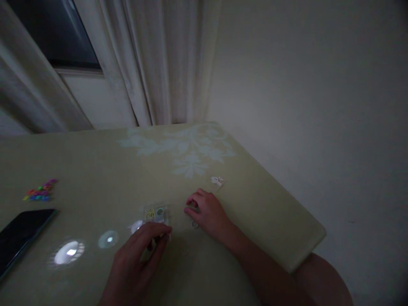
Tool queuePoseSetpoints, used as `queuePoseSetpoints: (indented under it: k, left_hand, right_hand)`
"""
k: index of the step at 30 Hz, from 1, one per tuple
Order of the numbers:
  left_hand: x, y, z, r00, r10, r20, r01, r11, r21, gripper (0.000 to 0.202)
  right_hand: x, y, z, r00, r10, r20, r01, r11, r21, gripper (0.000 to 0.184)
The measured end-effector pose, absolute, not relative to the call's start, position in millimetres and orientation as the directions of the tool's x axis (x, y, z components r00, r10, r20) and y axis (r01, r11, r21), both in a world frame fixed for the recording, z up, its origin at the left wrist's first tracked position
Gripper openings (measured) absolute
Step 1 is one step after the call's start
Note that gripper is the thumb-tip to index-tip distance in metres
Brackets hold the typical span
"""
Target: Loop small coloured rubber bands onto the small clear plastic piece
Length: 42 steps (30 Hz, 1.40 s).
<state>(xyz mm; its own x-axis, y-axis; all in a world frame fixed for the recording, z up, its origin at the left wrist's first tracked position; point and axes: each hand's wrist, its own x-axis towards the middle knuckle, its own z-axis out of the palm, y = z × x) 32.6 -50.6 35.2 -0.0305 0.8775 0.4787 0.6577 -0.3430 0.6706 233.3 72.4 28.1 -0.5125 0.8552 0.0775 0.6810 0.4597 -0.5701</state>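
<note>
My left hand (137, 259) is closed in a pinch at the front of the table, with a tiny pale piece showing at its fingertips; it is too small to name. Just beyond those fingers lies a small clear compartment box (155, 220), holding yellow ring-like pieces (150, 213) and a green ring (160, 211). To the right, my right hand (208, 212) rests low over the table, fingers curled, thumb and forefinger apart with nothing visible between them. Below its thumb is a small pale ring (194, 224). A fainter clear ring (184, 249) lies nearer me, between the hands.
Small white pieces (217, 181) lie beyond my right hand. At the far left are a cluster of colourful small pieces (40, 193) and a dark phone (22, 233). Lamp reflections shine on the glossy table (95, 170). Curtains and a wall border the table.
</note>
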Motion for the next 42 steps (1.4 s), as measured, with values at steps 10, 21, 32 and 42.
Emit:
queuePoseSetpoints:
  k: [10,21,32,42]
  left_hand:
    - [33,-49,37,0.010,0.862,0.507,0.642,-0.394,0.657,0.023]
    - [33,-54,43,0.046,0.880,0.473,0.642,-0.389,0.661,0.015]
    - [34,-53,40,0.033,0.861,0.507,0.673,-0.394,0.626,0.023]
    - [35,-51,43,0.066,0.859,0.507,0.629,-0.430,0.647,0.017]
  right_hand:
    - [232,70,21,-0.594,0.801,0.074,0.725,0.573,-0.383,0.007]
    - [235,70,32,-0.541,0.833,0.116,0.655,0.504,-0.563,0.003]
    - [232,68,33,-0.540,0.829,0.143,0.608,0.502,-0.615,0.006]
    - [233,67,33,-0.551,0.824,0.130,0.595,0.497,-0.632,0.006]
